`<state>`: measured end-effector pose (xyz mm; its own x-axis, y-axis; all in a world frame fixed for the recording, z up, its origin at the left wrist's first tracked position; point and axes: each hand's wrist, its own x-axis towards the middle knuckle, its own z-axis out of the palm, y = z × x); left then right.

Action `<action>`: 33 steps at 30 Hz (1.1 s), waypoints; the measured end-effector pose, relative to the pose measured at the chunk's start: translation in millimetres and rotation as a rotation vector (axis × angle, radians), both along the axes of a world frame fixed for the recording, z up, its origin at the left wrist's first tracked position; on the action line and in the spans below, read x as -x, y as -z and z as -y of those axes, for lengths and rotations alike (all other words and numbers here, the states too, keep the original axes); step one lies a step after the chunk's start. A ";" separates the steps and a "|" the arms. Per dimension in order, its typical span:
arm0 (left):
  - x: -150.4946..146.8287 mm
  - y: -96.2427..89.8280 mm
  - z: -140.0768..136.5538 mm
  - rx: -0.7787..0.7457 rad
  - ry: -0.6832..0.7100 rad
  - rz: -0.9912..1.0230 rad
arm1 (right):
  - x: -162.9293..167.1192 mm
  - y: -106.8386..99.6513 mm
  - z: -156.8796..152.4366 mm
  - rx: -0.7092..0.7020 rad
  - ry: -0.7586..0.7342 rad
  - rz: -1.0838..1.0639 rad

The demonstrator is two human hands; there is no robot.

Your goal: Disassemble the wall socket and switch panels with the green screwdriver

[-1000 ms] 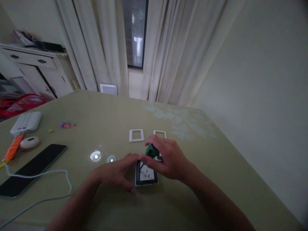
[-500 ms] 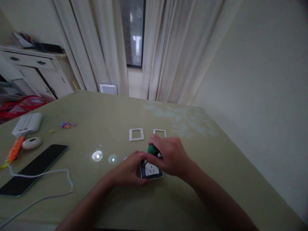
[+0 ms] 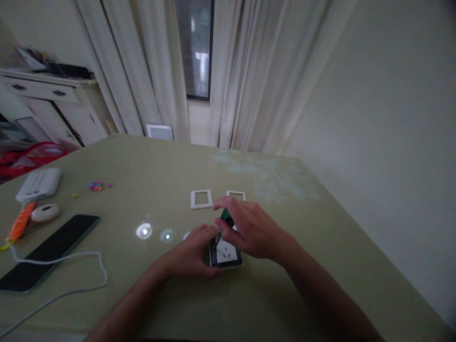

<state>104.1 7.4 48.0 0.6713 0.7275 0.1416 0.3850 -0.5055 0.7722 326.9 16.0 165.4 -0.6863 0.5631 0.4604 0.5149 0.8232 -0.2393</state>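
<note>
A wall socket (image 3: 225, 252) lies flat on the green surface (image 3: 278, 294), close to the near edge and a little right of the middle. Its white face with dark slots looks up, ringed by a dark frame.

The left hand (image 3: 192, 256) rests on the surface at the socket's left side. Its fingers (image 3: 205, 233) are curled loosely together, with the tips touching the socket's left and upper-left edge, so the socket sits just past the fingertips, not inside the palm. Whether they press on it or only rest there cannot be told.

The right hand (image 3: 249, 232) hangs over the far end of the socket. Its fingers are bent and closed around a small green-handled tool (image 3: 225, 218), which stands steeply with its lower end coming down to the top part of the socket's face. The thumb and forefinger pinch the handle; the remaining fingers fold behind it. The socket lies directly under and in front of this hand, partly covered by it.

Beyond the hands, two white square frames (image 3: 201, 199) lie side by side on the surface, well apart from the socket; the right one is half hidden behind the right hand. At far left lie a black phone (image 3: 46, 251) and a white cable (image 3: 71, 259).
</note>
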 end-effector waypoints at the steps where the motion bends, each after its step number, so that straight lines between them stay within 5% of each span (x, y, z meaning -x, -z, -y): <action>1: -0.3 0.4 0.0 0.008 0.007 0.004 | -0.3 -0.6 0.0 0.034 -0.042 -0.012; 4: -0.7 2.0 -0.2 0.042 -0.007 0.006 | 0.5 -1.1 -0.6 0.027 -0.043 -0.026; 8: -0.9 2.0 -0.6 0.064 -0.030 -0.025 | 0.5 -1.2 -1.6 -0.080 0.238 0.001; 14: -1.4 2.5 -1.6 0.059 0.016 -0.004 | -6.4 -9.5 -0.7 0.115 -0.137 -0.040; 20: -1.9 0.3 -0.6 0.058 -0.017 -0.023 | -6.1 -11.5 -1.8 0.024 0.096 0.003; 25: -1.7 1.5 -0.7 0.039 0.007 -0.014 | -5.7 -16.0 3.4 0.115 -0.161 -0.032; 30: -1.1 2.2 -1.2 0.043 -0.014 -0.025 | -4.5 -14.0 4.9 0.065 0.115 0.009; 33: -1.6 1.9 -1.1 0.044 -0.008 -0.012 | -5.0 -17.3 7.1 0.145 -0.021 -0.010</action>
<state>105.7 8.5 46.1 0.6672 0.7380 0.1013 0.3980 -0.4681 0.7890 331.9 8.9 182.7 -0.6946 0.6095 0.3821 0.4947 0.7903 -0.3616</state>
